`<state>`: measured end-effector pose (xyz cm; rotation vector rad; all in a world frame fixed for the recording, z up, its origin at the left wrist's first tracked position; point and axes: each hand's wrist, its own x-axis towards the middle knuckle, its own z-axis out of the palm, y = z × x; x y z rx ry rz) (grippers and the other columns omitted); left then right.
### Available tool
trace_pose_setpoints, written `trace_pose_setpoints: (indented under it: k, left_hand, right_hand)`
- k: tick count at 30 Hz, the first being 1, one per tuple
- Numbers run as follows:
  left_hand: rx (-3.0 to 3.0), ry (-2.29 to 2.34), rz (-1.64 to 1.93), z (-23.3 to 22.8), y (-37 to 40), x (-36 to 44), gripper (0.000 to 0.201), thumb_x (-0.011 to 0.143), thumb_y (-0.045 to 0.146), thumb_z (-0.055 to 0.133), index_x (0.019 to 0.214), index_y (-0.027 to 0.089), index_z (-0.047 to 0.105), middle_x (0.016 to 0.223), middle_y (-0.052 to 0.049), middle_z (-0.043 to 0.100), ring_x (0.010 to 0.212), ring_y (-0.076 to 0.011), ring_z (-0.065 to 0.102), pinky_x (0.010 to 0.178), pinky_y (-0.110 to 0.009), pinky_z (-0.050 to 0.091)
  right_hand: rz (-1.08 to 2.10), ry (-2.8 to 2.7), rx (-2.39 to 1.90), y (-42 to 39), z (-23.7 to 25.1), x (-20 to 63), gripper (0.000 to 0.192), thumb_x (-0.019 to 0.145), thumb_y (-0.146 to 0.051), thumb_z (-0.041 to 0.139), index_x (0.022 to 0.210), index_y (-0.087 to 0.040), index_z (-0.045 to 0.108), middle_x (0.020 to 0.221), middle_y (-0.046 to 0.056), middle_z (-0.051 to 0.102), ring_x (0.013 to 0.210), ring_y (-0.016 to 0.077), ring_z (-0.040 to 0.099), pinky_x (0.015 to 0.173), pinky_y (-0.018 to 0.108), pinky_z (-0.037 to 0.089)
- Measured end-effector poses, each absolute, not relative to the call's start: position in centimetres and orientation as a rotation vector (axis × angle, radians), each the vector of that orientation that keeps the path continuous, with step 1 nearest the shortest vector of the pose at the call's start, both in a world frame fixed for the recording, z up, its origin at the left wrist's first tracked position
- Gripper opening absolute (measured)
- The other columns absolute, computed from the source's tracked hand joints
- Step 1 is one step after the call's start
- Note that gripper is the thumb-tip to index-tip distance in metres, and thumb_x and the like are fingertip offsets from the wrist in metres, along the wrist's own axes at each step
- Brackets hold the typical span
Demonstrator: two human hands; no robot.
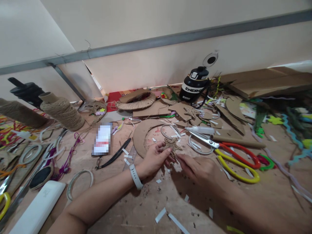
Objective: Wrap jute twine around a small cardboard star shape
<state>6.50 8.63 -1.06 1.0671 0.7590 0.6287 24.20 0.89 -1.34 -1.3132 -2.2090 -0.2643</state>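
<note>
At the far left edge of the frame a white case [36,208] lies along the lower left corner, with a cone of jute twine [62,112] above it in the upper left. Right of these, a phone [102,139] lies flat, its screen blurred. Near the centre, the left hand [152,159], a white band on its wrist, pinches a small twine-wrapped star [172,144] between thumb and fingertips, the other fingers loosely curled. The star sits just below the cardboard arc [143,133] at mid-frame. The right hand [200,169] meets it from the lower right, fingers bent in, fingertips touching the star's lower edge. Right of the hands lie scissors [234,159] with red and yellow handles. In the upper middle right stands a black bottle [193,86] by the wall
</note>
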Motion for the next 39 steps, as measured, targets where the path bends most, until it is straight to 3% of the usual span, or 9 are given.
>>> trace_pose_setpoints:
  k: [7,17,23,30,39]
  left_hand:
    - [1.000,0.729,0.627,-1.1,8.6,6.6,0.059,0.062,0.059,0.083,0.087,0.015,0.054,0.072,-0.002,0.067,0.062,-0.0136,0.067,0.050,-0.019,0.050]
    - [1.083,0.724,0.590,-1.9,8.9,6.5,0.057,0.069,0.059,0.079,0.094,0.015,0.053,0.071,-0.002,0.068,0.054,-0.0118,0.064,0.050,-0.020,0.049]
    - [1.122,0.722,0.546,-1.9,8.9,6.4,0.051,0.073,0.053,0.078,0.095,0.015,0.052,0.070,-0.002,0.067,0.052,-0.0113,0.062,0.047,-0.019,0.045]
    - [1.149,0.688,0.457,-1.6,8.6,6.4,0.049,0.074,0.049,0.078,0.099,0.015,0.054,0.071,0.000,0.063,0.056,-0.0121,0.063,0.049,-0.020,0.044]
    - [1.111,0.574,0.270,-1.6,8.9,5.7,0.054,0.073,0.057,0.077,0.097,0.015,0.054,0.068,-0.001,0.067,0.050,-0.0101,0.061,0.048,-0.019,0.046]
  right_hand:
    - [-0.272,-2.221,-1.291,1.0,-0.8,24.2,0.024,0.103,-0.022,0.042,0.100,-0.018,0.066,0.062,0.002,0.069,0.045,0.0135,0.059,0.049,0.029,0.038]
    - [-0.256,-2.194,-1.311,1.1,-0.6,24.3,0.025,0.103,-0.025,0.042,0.101,-0.018,0.067,0.060,0.000,0.069,0.044,0.0122,0.060,0.048,0.027,0.037]
    - [-0.257,-2.259,-1.348,1.3,0.6,25.5,0.020,0.100,-0.023,0.049,0.095,-0.020,0.069,0.066,0.002,0.069,0.058,0.0137,0.063,0.057,0.025,0.042]
    - [-0.359,-2.345,-1.261,2.4,0.9,26.0,0.020,0.101,-0.019,0.047,0.087,-0.018,0.062,0.074,0.004,0.062,0.070,0.0187,0.056,0.064,0.030,0.041]
    - [-0.263,-2.361,-1.265,2.6,-0.1,26.0,0.023,0.100,-0.017,0.043,0.088,-0.018,0.063,0.080,0.007,0.063,0.075,0.0200,0.056,0.069,0.031,0.043]
